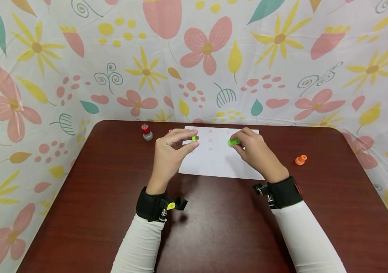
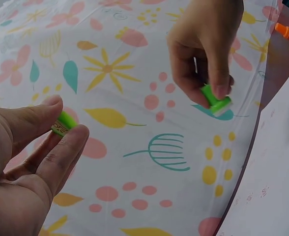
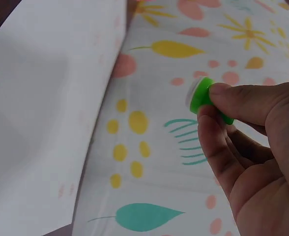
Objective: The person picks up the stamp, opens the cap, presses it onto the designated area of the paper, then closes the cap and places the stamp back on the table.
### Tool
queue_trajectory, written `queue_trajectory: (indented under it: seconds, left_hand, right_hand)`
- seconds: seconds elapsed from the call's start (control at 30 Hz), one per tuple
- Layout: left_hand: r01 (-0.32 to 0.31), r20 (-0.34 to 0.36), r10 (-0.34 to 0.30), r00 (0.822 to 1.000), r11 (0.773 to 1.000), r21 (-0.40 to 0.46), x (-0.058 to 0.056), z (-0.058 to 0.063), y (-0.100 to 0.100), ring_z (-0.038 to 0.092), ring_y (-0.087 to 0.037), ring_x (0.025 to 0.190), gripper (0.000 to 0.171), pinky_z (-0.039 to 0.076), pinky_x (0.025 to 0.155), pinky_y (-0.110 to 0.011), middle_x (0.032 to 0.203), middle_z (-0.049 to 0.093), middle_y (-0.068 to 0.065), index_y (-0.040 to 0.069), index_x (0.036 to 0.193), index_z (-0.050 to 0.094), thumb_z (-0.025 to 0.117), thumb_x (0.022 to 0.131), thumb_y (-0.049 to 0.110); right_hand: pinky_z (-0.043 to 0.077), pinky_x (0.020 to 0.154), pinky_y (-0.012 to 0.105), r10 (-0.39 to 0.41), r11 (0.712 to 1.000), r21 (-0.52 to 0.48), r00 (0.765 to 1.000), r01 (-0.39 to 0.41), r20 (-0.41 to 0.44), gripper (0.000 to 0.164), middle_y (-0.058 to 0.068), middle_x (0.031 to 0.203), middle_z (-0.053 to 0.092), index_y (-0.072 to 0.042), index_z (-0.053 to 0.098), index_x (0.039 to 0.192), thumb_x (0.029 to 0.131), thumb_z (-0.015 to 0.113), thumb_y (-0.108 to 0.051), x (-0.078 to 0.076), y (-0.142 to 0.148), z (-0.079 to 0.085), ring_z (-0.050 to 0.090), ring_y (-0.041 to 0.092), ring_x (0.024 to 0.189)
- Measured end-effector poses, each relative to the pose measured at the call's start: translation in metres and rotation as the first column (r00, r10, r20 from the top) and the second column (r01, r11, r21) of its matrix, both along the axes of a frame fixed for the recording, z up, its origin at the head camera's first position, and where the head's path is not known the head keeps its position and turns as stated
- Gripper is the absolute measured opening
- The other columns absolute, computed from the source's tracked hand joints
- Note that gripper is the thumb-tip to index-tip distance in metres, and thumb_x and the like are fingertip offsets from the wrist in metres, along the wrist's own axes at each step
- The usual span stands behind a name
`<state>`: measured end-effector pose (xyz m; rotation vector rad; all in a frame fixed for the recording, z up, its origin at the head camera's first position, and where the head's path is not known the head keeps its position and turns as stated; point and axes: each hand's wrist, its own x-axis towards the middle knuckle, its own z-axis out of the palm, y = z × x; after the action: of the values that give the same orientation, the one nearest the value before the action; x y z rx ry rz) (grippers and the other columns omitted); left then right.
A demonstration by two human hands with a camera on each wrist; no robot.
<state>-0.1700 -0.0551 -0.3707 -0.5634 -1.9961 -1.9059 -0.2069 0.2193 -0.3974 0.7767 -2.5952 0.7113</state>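
My left hand (image 1: pixel 168 153) pinches a small round green cap (image 2: pixel 64 124) between thumb and fingertips; a brownish pattern shows on its face in the left wrist view. My right hand (image 1: pixel 257 153) grips a green stamp (image 3: pixel 203 96) with a pale rim, turned sideways. Both hands are raised over a white sheet of paper (image 1: pixel 219 165), apart from each other. Faint reddish stamp prints (image 1: pixel 210 140) stand in columns on the sheet. Part of the paper's left side is hidden behind my left hand.
An orange stamp (image 1: pixel 301 160) stands on the dark wooden table (image 1: pixel 214 220) to the right. At the back left is a red and grey stamp (image 1: pixel 147 132). Something pink (image 1: pixel 171 131) peeks out behind my left hand. A flowered cloth (image 1: pixel 194 76) hangs behind the table.
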Motion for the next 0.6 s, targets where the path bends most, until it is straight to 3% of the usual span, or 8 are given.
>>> queue_trajectory:
  seconds: [0.3, 0.6]
  left_hand:
    - [-0.006, 0.010, 0.006, 1.000, 1.000, 0.010, -0.001, 0.000, -0.006, 0.070, -0.019, 0.098, 0.028, 0.061, 0.073, -0.026, 0.109, 0.073, -0.014, 0.003, 0.114, 0.079, 0.083, 0.086, 0.003]
    - [-0.008, 0.016, 0.008, 1.000, 1.000, 0.018, 0.000, 0.000, -0.004, 0.070, -0.019, 0.097, 0.028, 0.060, 0.071, -0.025, 0.109, 0.074, -0.012, 0.004, 0.113, 0.080, 0.083, 0.086, 0.003]
  right_hand:
    - [0.055, 0.073, 0.037, 0.003, 0.992, 0.125, 0.988, -0.022, 0.155, 0.010, 0.014, 0.097, 0.064, 0.000, 0.072, 0.101, 0.092, 0.075, -0.001, -0.025, -0.001, -0.007, 0.060, 0.025, 0.084]
    - [0.058, 0.076, 0.038, 0.007, 0.977, 0.207, 0.970, -0.059, 0.243, 0.009, 0.014, 0.095, 0.066, 0.001, 0.074, 0.100, 0.092, 0.073, 0.003, -0.041, 0.003, -0.020, 0.064, 0.027, 0.091]
